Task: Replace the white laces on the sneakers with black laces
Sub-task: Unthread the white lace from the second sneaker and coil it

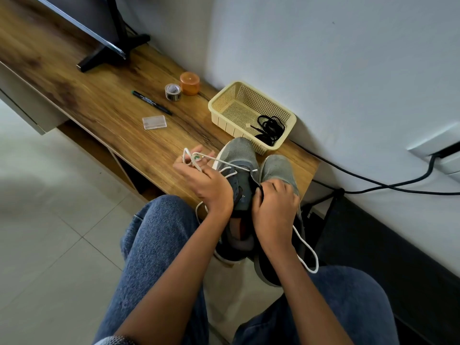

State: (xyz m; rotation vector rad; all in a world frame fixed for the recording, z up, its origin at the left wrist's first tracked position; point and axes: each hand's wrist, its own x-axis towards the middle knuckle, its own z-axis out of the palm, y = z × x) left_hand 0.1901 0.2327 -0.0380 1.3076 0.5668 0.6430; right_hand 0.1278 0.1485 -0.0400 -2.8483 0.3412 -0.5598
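Head view puts the two grey knit-mesh sneakers side by side at the near end of your wood-grain bench (99, 100), toes pointing toward the wall. Your left hand (206, 181) rests over the left sneaker (239, 155), its fingers curled and pinching a round white lace (224, 162) that runs taut from the eyelets. Your right hand (273, 205) is curled on that sneaker's tongue and collar, touching the right sneaker (277, 169). A slack loop of white cord (310, 252) hangs down past your right wrist. Just beyond the toes sits a cream perforated plastic basket (234, 100), rectangular, with a tangle of black laces (271, 127) in its right corner. Farther left along the bench lie a clear flat plastic case (154, 122), a black marker (151, 102), a roll of tape (173, 91) and an orange cylindrical cap (190, 83). A black stand foot (104, 54) rests at the far end. Pale floor tiles (49, 232) lie below, and black cables (373, 184) trail along the white wall (323, 58).
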